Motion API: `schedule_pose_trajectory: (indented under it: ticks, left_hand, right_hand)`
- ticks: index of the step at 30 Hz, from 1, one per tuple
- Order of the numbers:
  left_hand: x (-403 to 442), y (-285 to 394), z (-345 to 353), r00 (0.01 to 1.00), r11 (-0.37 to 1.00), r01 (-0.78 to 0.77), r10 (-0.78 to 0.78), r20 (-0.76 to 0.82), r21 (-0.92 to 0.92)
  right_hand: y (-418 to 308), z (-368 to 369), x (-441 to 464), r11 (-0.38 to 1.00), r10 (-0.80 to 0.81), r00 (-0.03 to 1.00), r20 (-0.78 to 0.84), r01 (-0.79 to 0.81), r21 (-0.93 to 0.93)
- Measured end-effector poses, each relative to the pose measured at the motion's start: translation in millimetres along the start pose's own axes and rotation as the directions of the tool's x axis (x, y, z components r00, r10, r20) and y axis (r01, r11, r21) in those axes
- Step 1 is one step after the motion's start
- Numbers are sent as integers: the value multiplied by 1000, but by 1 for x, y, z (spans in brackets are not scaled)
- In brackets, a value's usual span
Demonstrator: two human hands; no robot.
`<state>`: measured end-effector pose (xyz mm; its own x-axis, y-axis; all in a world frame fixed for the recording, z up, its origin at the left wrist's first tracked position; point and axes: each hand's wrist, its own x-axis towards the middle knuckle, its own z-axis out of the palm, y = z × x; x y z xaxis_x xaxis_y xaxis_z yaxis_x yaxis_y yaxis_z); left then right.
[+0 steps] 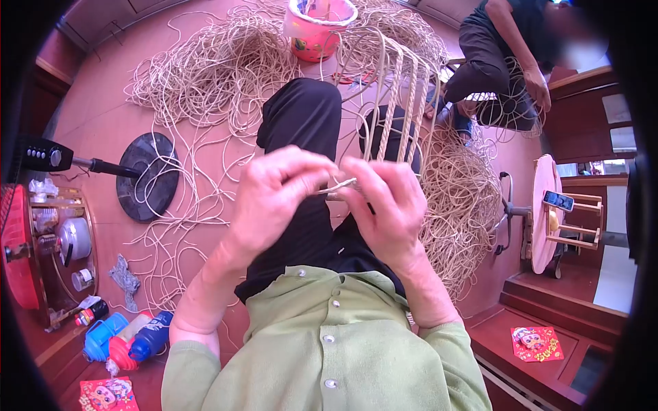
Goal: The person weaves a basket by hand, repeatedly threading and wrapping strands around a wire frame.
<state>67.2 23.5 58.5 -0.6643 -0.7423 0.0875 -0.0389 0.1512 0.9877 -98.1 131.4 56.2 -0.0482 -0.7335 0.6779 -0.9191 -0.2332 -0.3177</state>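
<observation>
Above my lap, my left hand (277,195) and my right hand (387,205) meet almost fingertip to fingertip. Each pinches a short stretch of pale cord (340,185), which looks twisted between them. A frame (387,113) with several cord-wrapped bars leans over my right leg, just beyond my right hand. Long loose strands of the same pale cord (219,75) lie in a heap on the floor past my left knee, and another heap (456,212) spreads to the right of the frame.
A pink bucket (317,34) stands at the top. Another person (490,55) sits at the upper right, holding corded work. A black round stand base (147,177) is at left, bottles (151,335) at lower left, and a pink round stool (545,212) with a phone (558,200) at right.
</observation>
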Motion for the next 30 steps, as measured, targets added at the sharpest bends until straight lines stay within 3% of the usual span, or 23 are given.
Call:
schedule_pose_trajectory:
  ticks: [1, 4, 6, 9, 13, 17, 20, 21, 24, 25, 26, 27, 28, 29, 30]
  left_hand:
    - [11, -10, 1, 1000, 1000, -22, 22, -6, 11]
    - [32, -33, 13, 996, 997, -46, 40, 84, 68]
    - [37, -36, 25, 991, 982, -107, 93, 94, 153]
    - [45, -42, 29, 990, 994, 87, -79, 117, -64]
    - [48, -44, 34, 975, 985, 157, -143, 172, -72]
    - [48, -53, 28, 829, 732, 514, -289, 478, -448]
    - [48, -53, 24, 810, 648, 551, -264, 524, -525]
    - [48, -54, 21, 809, 640, 544, -229, 541, -542]
    - [46, -57, 15, 825, 716, 513, -259, 503, -473]
    - [39, -50, 19, 950, 930, 253, -186, 251, -268]
    - [27, -36, 25, 1000, 999, 5, -6, 26, 34]
    - [13, 5, 27, 967, 906, -199, 243, -74, 374]
    - [0, 24, 30, 953, 948, -290, 298, -47, 128]
    - [-20, 43, 31, 956, 958, -261, 274, 105, -122]
    - [-33, 51, 22, 854, 928, -341, 372, 364, -149]
  right_hand:
    - [2, -4, 1, 996, 32, 995, 99, -24, -81]
    - [18, -5, -21, 990, -90, 988, 129, 103, -100]
    - [18, -9, -29, 995, -66, 993, 99, 73, -63]
    - [26, -13, -42, 999, -28, 994, 102, 31, -31]
    - [30, -9, -37, 997, -58, 993, 103, 53, 52]
    - [26, -15, -27, 978, 33, 995, 89, -50, 200]
    - [28, -6, -26, 959, 202, 978, 57, -209, 189]
    - [34, 1, -24, 991, 77, 997, -13, -75, 112]
    - [38, 7, -18, 998, 0, 999, -44, 3, 62]
    - [36, 7, -17, 997, -4, 994, -110, 12, 70]
    - [27, -5, -16, 995, -19, 992, -128, 32, 98]
    - [13, -27, -16, 990, -37, 989, -142, 55, 128]
    - [-4, -54, -17, 986, -93, 991, -101, 106, 131]
    - [-21, -94, -17, 984, -119, 983, 142, 98, 149]
    - [-31, -90, -31, 967, -171, 964, -206, 204, 155]
